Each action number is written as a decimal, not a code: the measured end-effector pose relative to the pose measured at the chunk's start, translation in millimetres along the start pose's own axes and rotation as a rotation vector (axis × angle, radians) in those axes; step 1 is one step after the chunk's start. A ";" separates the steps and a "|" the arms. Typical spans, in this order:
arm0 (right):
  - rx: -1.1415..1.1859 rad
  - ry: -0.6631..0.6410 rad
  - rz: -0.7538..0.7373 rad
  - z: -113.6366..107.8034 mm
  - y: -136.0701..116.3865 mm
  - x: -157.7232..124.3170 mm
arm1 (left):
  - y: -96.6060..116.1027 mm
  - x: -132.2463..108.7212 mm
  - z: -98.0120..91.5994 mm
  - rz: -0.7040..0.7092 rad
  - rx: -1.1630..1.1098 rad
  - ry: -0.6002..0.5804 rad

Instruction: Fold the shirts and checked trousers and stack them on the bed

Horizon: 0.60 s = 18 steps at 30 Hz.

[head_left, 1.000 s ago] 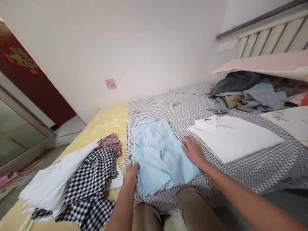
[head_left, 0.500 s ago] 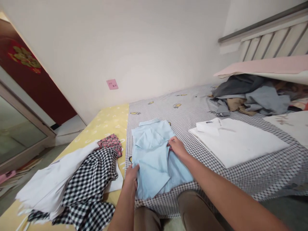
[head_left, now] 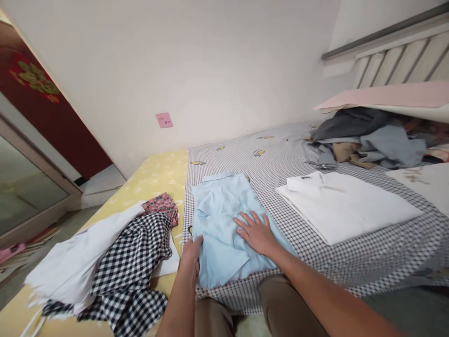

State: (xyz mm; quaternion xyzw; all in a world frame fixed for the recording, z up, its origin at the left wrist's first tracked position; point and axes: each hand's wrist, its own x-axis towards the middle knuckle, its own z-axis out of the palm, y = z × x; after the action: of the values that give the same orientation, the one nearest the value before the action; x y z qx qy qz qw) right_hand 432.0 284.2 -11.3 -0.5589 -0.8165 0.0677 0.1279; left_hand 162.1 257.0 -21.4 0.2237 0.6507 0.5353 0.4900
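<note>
The light blue shirt (head_left: 224, 220) lay partly folded on the checked sheet (head_left: 280, 154), near its front edge, between a black-and-white checked garment (head_left: 133, 262) and 1 folded white shirt (head_left: 347, 206). The right hand (head_left: 255, 231) lay flat on its middle, fingers spread, gripping nothing. The left hand (head_left: 192, 252) sat at the shirt's near left edge, thumb on the cloth; whether the fingers pinched it could not be told. The cloth looked thin, light and limp, quick to crease, best held by its folded edges or collar.

Both arms reach forward.
Right hand (head_left: 256, 231) lies flat, fingers spread (palm down); left hand (head_left: 192, 252) shows its back, fingers hidden.
</note>
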 end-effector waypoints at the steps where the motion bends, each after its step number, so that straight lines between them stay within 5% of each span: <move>1: -0.010 0.014 -0.001 3.1 0.4 0.4 | 1.4 -2.1 0.0 -0.030 -0.018 -0.008; 8: 0.004 0.084 -0.022 8.9 2.6 -1.4 | 14.6 -25.8 -8.1 -0.080 -0.115 -0.099; 13: 0.021 0.100 -0.019 16.8 4.9 0.5 | 40.9 -39.5 -14.8 0.148 0.005 -0.120; 18: 0.036 0.097 -0.004 13.3 1.9 -0.6 | 65.8 -63.3 -20.1 0.429 0.233 -0.011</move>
State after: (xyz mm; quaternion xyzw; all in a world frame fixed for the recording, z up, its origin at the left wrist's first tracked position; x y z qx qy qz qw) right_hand 430.0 284.7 -24.6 -0.5575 -0.8092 0.0550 0.1774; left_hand 155.7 217.2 63.0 0.4148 0.6430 0.5470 0.3396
